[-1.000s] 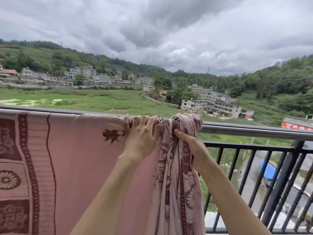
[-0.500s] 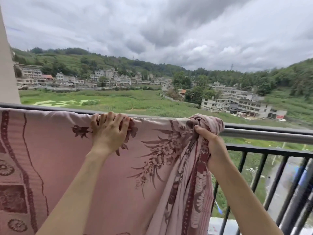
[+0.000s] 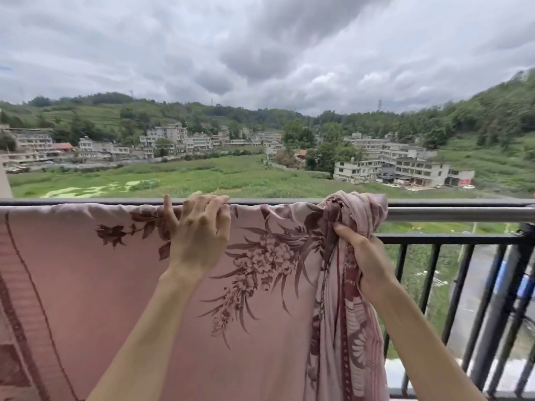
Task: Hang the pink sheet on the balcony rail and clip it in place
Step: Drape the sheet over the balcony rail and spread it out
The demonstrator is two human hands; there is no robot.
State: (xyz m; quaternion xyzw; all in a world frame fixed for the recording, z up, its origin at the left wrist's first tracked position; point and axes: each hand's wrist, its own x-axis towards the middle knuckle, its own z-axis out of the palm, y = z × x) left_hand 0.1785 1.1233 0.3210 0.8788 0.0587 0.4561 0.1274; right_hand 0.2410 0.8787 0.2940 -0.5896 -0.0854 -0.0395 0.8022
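A pink sheet with a dark red flower print hangs over the steel balcony rail and covers its left and middle stretch. My left hand grips the sheet's top edge on the rail, fingers curled over it. My right hand holds the bunched right end of the sheet just below the rail, where the cloth is gathered into a thick twisted fold. No clip is visible.
Black vertical railing bars stand bare to the right of the sheet. A wall edge shows at the far left. Beyond the rail lie a green field, buildings and hills far below.
The sheet has been spread wider along the rail: my hands have drawn apart, my left hand sliding left from the bunch. The bunched end stays in my right hand.
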